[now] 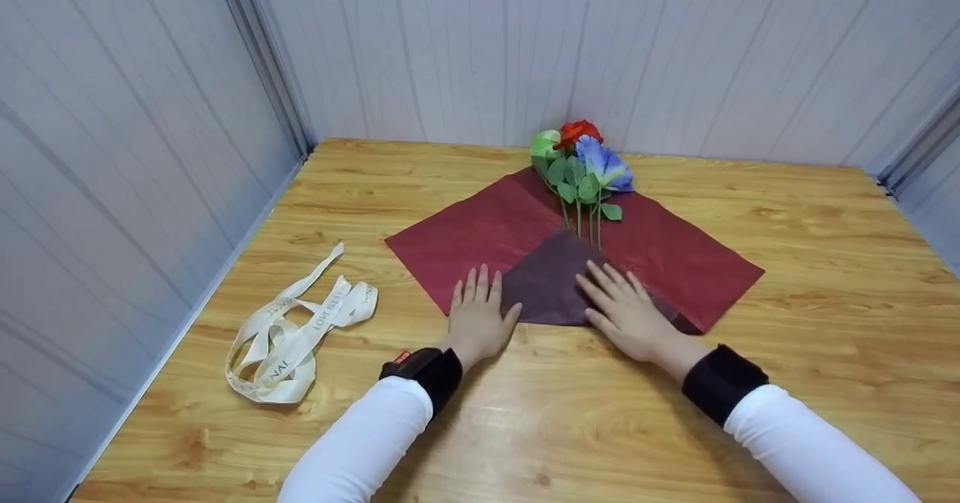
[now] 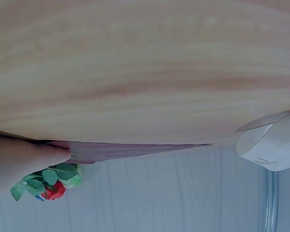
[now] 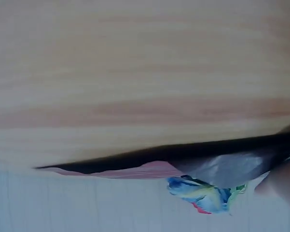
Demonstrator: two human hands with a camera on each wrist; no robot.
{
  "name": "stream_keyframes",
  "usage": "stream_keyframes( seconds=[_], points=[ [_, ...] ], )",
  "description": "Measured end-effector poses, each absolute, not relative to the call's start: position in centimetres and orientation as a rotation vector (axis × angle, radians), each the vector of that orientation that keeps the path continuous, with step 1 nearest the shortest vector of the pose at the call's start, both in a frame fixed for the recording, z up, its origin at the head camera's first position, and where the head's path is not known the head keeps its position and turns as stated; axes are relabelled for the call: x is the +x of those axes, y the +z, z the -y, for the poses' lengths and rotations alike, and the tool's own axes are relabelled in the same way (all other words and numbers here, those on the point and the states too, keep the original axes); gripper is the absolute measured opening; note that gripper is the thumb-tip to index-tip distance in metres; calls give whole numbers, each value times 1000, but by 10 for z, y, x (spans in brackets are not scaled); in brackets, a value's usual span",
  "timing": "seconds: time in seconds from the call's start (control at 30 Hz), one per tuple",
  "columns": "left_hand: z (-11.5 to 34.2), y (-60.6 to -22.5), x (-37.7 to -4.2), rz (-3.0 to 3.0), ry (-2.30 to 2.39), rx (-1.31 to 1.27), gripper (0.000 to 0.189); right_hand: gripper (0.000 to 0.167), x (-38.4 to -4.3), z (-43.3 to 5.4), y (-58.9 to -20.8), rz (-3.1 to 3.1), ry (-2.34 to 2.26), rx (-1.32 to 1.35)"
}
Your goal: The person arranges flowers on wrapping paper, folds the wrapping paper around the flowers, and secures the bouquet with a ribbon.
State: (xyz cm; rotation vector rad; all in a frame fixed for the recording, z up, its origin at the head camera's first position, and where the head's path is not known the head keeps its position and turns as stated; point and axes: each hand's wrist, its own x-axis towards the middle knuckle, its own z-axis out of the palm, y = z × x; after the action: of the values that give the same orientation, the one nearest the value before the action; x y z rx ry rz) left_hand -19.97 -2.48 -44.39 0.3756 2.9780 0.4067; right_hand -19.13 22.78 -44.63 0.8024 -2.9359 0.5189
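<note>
A sheet of dark red wrapping paper lies on the table, its near corner folded up into a dark purple flap. Several artificial flowers lie on the sheet, among them a red flower, a blue flower and a pale green one. The flap covers the lower ends of their green stems. My left hand rests at the fold's left side with fingers straight. Over the flap's right side, my right hand presses with fingers spread. In the left wrist view the red flower shows beyond my thumb.
A loosely coiled white ribbon with printed letters lies left of the paper on the wooden table. Pale panel walls stand behind the table and on both sides. The flower heads reach close to the back edge.
</note>
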Motion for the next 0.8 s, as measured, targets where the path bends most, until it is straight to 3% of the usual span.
stream_keyframes(
  seconds=[0.2,0.43,0.63,0.8],
  points=[
    [35,-434,-204,-2969,490,233,75,54,-188,-224,-451,3003,465,901],
    [64,-414,-213,-2820,872,-193,94,58,-187,-225,-453,2990,458,917],
    [79,-399,-217,-2416,1647,-572,79,57,-186,-225,-451,2965,473,918],
    [88,-391,-218,-1965,2153,-703,70,57,-186,-223,-452,2962,461,920]
  ],
)
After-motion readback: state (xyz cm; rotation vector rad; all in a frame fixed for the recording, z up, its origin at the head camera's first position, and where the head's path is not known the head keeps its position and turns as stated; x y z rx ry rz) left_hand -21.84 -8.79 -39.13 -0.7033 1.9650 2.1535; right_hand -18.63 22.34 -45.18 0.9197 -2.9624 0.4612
